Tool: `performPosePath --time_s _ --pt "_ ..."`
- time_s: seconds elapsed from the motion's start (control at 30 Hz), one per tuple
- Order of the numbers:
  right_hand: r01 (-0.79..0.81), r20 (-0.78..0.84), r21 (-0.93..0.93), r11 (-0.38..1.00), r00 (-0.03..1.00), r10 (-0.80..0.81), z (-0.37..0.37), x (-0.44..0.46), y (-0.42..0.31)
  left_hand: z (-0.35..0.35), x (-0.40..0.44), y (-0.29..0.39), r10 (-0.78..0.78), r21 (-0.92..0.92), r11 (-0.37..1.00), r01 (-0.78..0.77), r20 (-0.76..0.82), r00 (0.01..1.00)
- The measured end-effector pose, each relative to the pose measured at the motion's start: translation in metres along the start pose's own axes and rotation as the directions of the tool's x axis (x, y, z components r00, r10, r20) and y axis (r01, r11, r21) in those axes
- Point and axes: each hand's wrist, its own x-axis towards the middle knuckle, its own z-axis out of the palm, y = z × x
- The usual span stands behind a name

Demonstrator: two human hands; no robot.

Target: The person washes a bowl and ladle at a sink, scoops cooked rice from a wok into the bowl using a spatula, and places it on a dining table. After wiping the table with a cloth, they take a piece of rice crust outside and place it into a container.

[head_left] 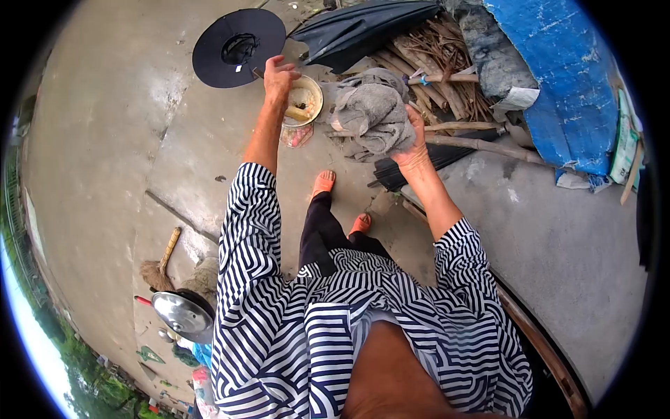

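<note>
My right hand [413, 143] grips a crumpled grey cloth [373, 112], thick and towel-like, with its folds hanging loosely. The cloth is held up beside the woodpile and hides part of it. To the left, my left hand [279, 75] has its fingers apart, just above the rim of a small pale bucket [319, 98]. A brown stick end [258, 72] shows at that hand's left side; whether the hand touches it is unclear. Inside the bucket are pale bits and a yellowish wooden piece [299, 113]. A dark wide-brimmed hat [209, 52] lies upside down near the left hand.
Cut branches [443, 91] are piled behind the cloth, with a dark folded umbrella [370, 31] beside them. A blue tarp [558, 77] covers the upper right. On the concrete at lower left are a short broom [166, 262] and a pot with a metal lid [183, 314].
</note>
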Motion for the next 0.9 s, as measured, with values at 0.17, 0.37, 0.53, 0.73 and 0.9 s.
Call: performPosePath --time_s 0.17,0.37,0.53,0.73,0.9 --pt "0.142 -0.130 -0.668 0.730 0.944 -0.303 0.018 0.061 0.035 0.039 -0.052 0.007 -0.121 -0.741 0.558 0.374 0.373 0.920" --pt "0.291 -0.041 -0.906 0.307 0.661 -0.749 -0.014 0.090 0.055 0.073 -0.129 0.037 0.007 -0.337 0.936 0.097 0.296 0.955" --pt "0.311 -0.408 -0.451 0.837 0.762 -0.503 -0.034 0.088 0.041 0.061 -0.205 0.060 0.076 -0.167 0.986 0.022 0.557 0.827" --pt "-0.035 -0.153 -0.982 0.184 0.717 -0.680 -0.058 0.049 0.044 0.093 -0.158 0.024 0.101 0.197 0.954 -0.225 0.497 0.862" --pt "0.060 -0.218 -0.923 0.381 0.735 -0.643 -0.068 -0.032 0.050 0.123 -0.169 0.024 -0.376 0.037 0.903 0.428 0.550 0.745"
